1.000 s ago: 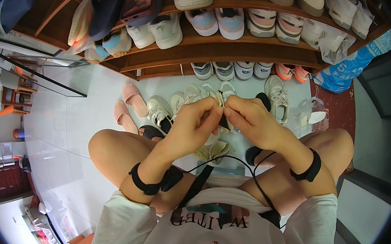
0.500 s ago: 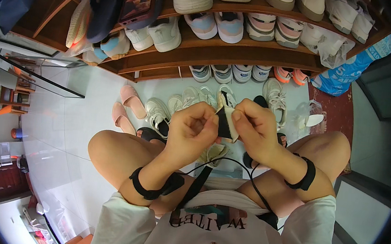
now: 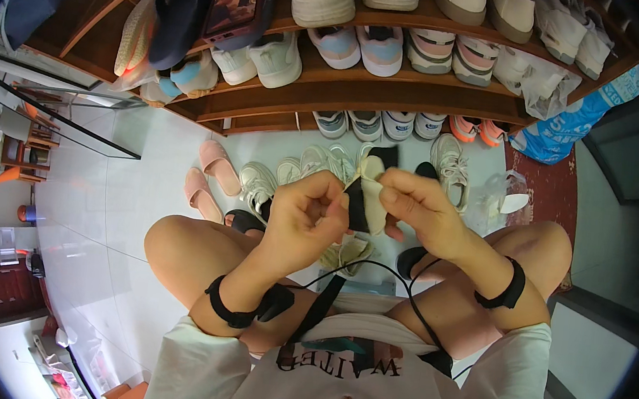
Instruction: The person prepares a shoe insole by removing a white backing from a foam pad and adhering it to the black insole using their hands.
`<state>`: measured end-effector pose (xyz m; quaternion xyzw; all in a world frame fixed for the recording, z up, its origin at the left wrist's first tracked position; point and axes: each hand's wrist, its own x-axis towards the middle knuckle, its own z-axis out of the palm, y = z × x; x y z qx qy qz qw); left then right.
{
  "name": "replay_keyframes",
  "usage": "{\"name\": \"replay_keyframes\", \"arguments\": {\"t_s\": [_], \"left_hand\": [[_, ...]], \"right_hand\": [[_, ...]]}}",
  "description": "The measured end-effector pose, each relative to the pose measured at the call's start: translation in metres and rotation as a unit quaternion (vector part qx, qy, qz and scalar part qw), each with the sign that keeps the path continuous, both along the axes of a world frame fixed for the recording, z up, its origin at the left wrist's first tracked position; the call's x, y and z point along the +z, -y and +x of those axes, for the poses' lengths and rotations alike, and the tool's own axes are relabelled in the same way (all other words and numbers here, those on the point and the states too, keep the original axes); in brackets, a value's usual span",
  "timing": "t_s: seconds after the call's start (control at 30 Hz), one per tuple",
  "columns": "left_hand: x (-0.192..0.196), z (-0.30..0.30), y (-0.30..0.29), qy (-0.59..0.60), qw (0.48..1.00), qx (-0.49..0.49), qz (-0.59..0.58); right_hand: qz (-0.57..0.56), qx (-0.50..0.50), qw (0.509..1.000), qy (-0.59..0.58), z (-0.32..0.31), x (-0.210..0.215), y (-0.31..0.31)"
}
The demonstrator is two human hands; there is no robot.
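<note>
- Pinching a small item between both hands — that is the head view's centre: the left hand (image 3: 308, 218) is curled shut, fingertips gripping the black edge of a cream-and-black sock (image 3: 366, 197), while the right hand (image 3: 420, 206) closes thumb and fingers on its upper cream part.
- Sock's place: held in the air above the person's knees, in front of the wooden shoe rack (image 3: 393, 90) and over the shoes on the floor below that rack.
- Step in hand, as I judge it: straightening or folding the sock, both hands pulling it taut; the next move seems to call for a steady pinch on each end so the soft cloth does not slip.
- Materials — the sock looks soft, limp knit, cream body with a black band; it hangs narrow and creased.
- Near the rack's foot lie pale pink slippers (image 3: 213, 173), smooth and rounded, and white laced sneakers (image 3: 259, 185) on glossy white floor tiles (image 3: 140, 204).
- Black straps ring both wrists; a thin black cable runs down toward the white shirt.
</note>
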<state>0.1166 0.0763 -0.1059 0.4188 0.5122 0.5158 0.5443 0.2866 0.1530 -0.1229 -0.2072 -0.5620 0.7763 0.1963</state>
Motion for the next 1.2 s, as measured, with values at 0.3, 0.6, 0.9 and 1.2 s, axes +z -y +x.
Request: {"name": "replay_keyframes", "arguments": {"t_s": [0.3, 0.6, 0.9, 1.2], "left_hand": [[-0.002, -0.007, 0.002, -0.177, 0.984, -0.019, 0.027], [-0.006, -0.001, -0.002, -0.218, 0.972, -0.061, 0.060], [-0.019, -0.001, -0.009, -0.213, 0.975, -0.058, 0.030], [-0.007, -0.007, -0.015, -0.105, 0.978, -0.149, -0.099]], "right_hand": [[-0.154, 0.049, 0.985, -0.067, -0.004, -0.004, -0.007], [0.248, -0.072, 0.961, 0.096, -0.012, 0.001, -0.005], [0.359, -0.115, 0.919, 0.117, -0.013, -0.008, 0.003], [0.340, -0.106, 0.931, 0.086, -0.011, -0.005, 0.010]]}}
